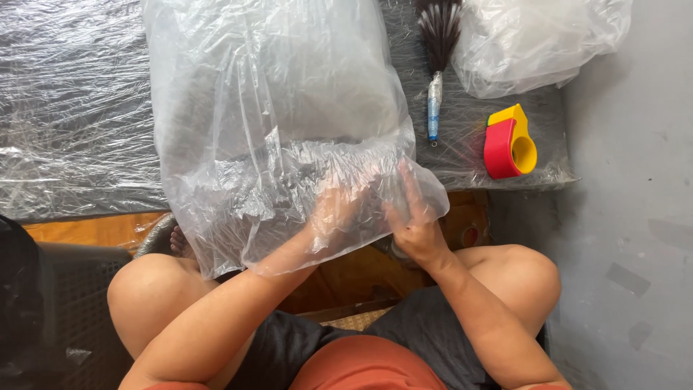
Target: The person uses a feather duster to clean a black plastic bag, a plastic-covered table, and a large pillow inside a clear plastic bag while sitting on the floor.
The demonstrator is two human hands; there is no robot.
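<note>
Seen from above, seated at the near edge of a low bench (79, 108) wrapped in crinkled clear film. Across the middle of the bench, hanging over its near edge toward the lap: a large clear plastic bag (274, 108), puffed and wrinkled, mouth facing the knees. Left hand (333, 209) pushed inside the bag's mouth, visible only dimly through the plastic, fingers spread against the inner film; whether gripping anything there, cannot tell. Right hand (413, 217) outside the bag at its near right corner, fingers straight and pressed flat on the plastic, not curled into a grasp. Both hands close together, just beside each other, with one layer of film between them. To the right of the bag, on the bench top toward the far edge: a feather duster (436, 65) with dark bristles pointing away and a pale handle pointing toward the near edge. Further right, near the bench's right edge: a red and yellow tape dispenser (510, 141), lying clear of the bag. At the far right corner: a second bundle of clear plastic (534, 40), crumpled, partly over the bench edge. Grey floor (635, 217) to the right of the bench; bare knees at either side below the bag.
</note>
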